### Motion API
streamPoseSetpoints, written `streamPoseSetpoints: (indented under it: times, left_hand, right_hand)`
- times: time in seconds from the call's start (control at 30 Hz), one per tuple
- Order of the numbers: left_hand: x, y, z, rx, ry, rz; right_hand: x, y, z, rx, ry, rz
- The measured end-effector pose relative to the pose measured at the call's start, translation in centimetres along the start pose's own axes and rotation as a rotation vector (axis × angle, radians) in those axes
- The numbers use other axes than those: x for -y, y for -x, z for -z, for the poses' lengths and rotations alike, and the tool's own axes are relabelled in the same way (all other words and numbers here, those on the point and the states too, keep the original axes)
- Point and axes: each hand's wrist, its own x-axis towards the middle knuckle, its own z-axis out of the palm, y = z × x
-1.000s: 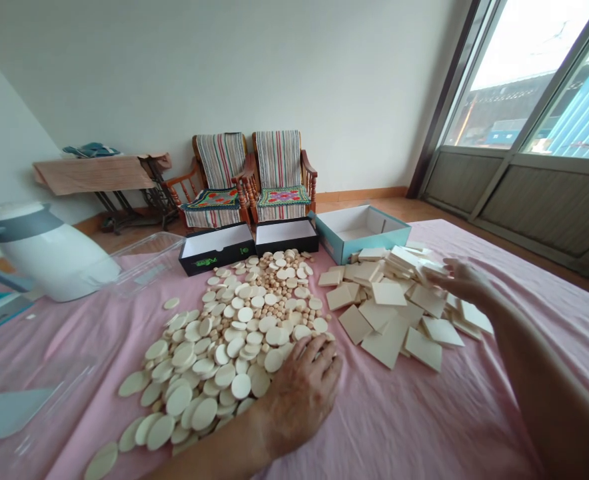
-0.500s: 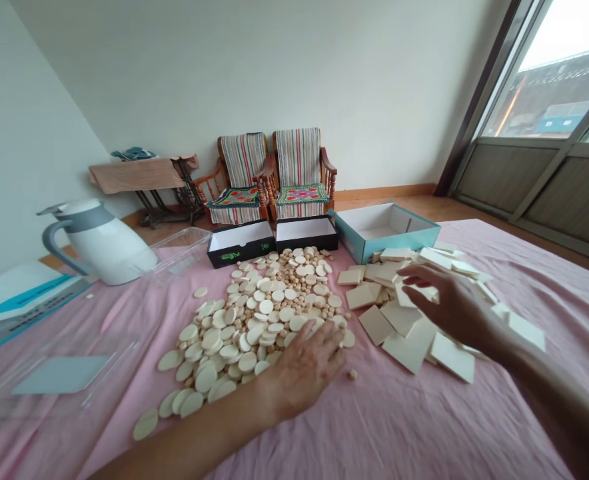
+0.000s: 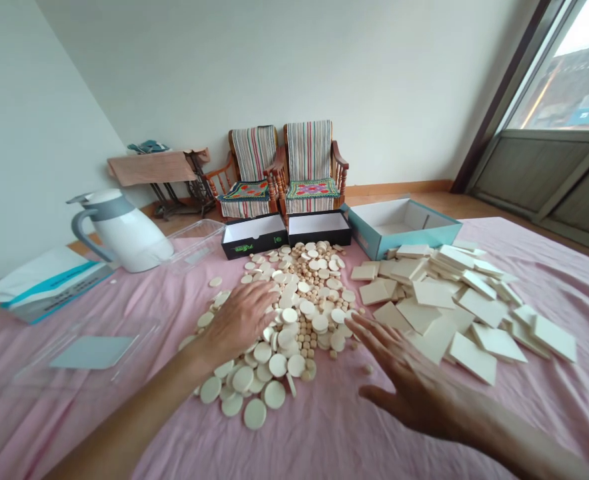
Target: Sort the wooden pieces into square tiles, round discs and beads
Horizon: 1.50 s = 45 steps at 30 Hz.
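Pink cloth (image 3: 174,433): carried both heaps.
Square wooden tiles (image 3: 432,293): heaped right, just in front of open teal box (image 3: 424,237).
Round wooden discs (image 3: 277,365): heaped centre; handling these looked like the step.
2 open black boxes (image 3: 264,244): behind discs.
Right hand (image 3: 404,373): fingers spread near disc edge, contact unclear.
Left hand (image 3: 239,319): palm-down over discs, fingers slightly parted.
Wooden cubes (image 3: 306,337): mixed among discs, so in the way; next move likely called for light fingertips.

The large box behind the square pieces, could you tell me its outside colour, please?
The large box is light blue-green outside, in the head view.
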Motion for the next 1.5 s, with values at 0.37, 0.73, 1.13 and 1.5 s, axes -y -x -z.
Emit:
streamPoseSetpoints:
  times: [0.37,0.73,1.13,1.5]
  left_hand:
    - [-2.4,10.0,-0.4,0.229,0.004,-0.008]
    - [1.1,2.8,-2.8,0.069,0.104,0.052]
    - [3.3,0.7,-3.5,-0.457,0.092,0.349]
    - [7.6,5.0,-3.3,-0.094,0.066,0.563]
  right_hand:
    - [6.7,-6.4,-2.9,0.280,-0.057,0.140]
    - [3.8,-13.4,-3.5,0.072,0.049,0.195]
    - [-3.5,-18.0,-2.0,-0.158,0.140,-0.245]
    - [-4.1,-20.0,-1.3,-0.012,0.261,-0.451]
